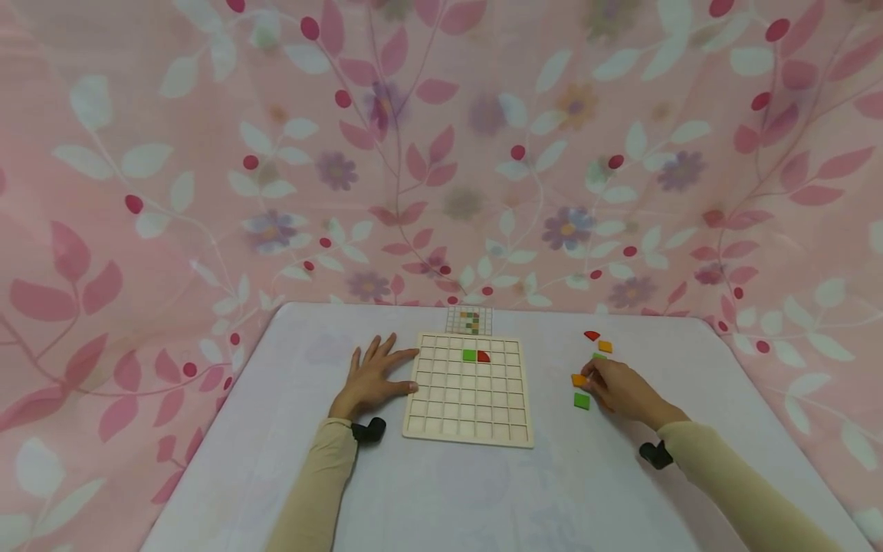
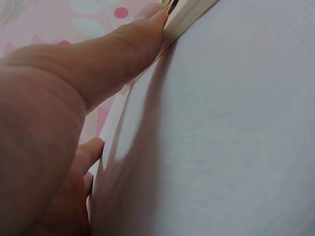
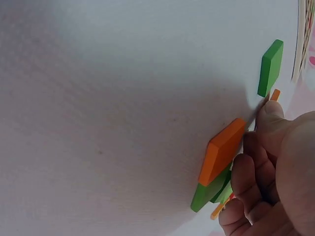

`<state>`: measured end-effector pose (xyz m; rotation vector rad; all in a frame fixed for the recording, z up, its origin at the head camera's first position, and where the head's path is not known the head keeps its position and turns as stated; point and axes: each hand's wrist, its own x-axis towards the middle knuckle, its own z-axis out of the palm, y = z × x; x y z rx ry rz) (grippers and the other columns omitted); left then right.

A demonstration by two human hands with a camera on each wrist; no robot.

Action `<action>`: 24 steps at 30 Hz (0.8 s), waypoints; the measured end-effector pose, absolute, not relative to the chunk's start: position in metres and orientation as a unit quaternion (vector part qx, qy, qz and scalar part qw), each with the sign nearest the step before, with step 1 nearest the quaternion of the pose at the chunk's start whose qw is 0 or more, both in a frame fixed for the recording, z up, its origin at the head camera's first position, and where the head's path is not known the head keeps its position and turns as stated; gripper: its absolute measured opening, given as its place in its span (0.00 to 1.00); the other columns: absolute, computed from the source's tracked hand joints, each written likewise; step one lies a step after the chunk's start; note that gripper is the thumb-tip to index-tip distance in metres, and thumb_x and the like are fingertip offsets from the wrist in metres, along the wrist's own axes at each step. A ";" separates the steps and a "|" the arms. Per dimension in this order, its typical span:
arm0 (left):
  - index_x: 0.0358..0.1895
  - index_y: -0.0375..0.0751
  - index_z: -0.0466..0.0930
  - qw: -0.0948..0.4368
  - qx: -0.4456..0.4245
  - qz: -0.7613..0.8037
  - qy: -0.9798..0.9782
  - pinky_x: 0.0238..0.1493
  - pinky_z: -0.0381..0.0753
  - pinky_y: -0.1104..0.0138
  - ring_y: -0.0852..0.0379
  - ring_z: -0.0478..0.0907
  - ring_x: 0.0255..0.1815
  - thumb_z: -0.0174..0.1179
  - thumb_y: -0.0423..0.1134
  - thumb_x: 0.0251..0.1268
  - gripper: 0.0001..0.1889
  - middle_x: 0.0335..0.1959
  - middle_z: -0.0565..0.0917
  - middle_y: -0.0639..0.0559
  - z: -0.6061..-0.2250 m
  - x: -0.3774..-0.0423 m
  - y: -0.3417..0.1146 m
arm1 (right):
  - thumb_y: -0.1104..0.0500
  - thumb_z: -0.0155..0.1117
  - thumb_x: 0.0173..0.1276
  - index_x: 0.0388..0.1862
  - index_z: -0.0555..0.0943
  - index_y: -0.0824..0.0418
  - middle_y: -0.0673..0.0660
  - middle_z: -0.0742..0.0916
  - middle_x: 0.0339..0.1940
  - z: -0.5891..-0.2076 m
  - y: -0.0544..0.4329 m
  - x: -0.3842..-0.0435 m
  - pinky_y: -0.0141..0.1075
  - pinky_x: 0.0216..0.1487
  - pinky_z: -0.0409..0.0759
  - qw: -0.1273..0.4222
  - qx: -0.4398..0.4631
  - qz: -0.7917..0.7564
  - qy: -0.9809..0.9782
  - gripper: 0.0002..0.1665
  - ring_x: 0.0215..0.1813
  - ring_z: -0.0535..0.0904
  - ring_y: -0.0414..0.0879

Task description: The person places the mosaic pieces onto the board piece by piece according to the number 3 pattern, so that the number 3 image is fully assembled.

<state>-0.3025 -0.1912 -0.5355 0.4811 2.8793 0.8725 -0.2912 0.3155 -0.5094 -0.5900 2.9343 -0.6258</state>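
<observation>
My left hand (image 1: 375,381) rests by the left side of a pale wooden grid board (image 1: 465,438), fingers spread, with thumb and index fingertip at its rim. In the left wrist view the thumb (image 2: 120,54) lies against the board's edge (image 2: 189,19). A green square tile (image 1: 470,356) and a red quarter-round tile (image 1: 484,356) sit side by side in the board's upper cells. To the right, my right hand (image 1: 624,391) pinches an orange square tile (image 1: 578,380) close to the table. Its thumb (image 3: 271,114) partly hides that tile in the right wrist view.
Near the right hand lie a green tile (image 1: 582,401), another green one (image 1: 599,356) partly covered by the hand, an orange one (image 1: 605,346) and a red quarter-round piece (image 1: 592,336). A small card with a coloured grid pattern (image 1: 470,320) stands behind the board.
</observation>
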 end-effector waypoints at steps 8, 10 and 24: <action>0.80 0.63 0.70 0.053 0.152 0.282 0.946 0.82 0.24 0.31 0.35 0.32 0.90 0.71 0.62 0.66 0.40 0.90 0.47 0.44 -0.536 -0.302 -0.192 | 0.60 0.65 0.79 0.49 0.82 0.66 0.54 0.88 0.42 -0.506 0.306 -0.296 0.46 0.48 0.87 0.035 -0.189 -0.200 0.961 0.09 0.40 0.80 0.45; 0.80 0.63 0.70 0.053 0.151 0.284 0.945 0.82 0.24 0.31 0.35 0.33 0.90 0.71 0.62 0.66 0.40 0.90 0.47 0.44 -0.535 -0.302 -0.192 | 0.60 0.65 0.79 0.51 0.82 0.67 0.56 0.88 0.42 -0.504 0.301 -0.298 0.46 0.49 0.87 0.042 -0.183 -0.208 0.960 0.10 0.40 0.80 0.46; 0.79 0.62 0.72 0.044 0.150 0.290 0.944 0.82 0.26 0.31 0.35 0.34 0.90 0.72 0.61 0.63 0.40 0.89 0.50 0.43 -0.536 -0.303 -0.191 | 0.60 0.66 0.78 0.52 0.83 0.66 0.55 0.88 0.40 -0.502 0.259 -0.320 0.38 0.42 0.83 0.019 -0.202 -0.231 0.952 0.11 0.37 0.79 0.43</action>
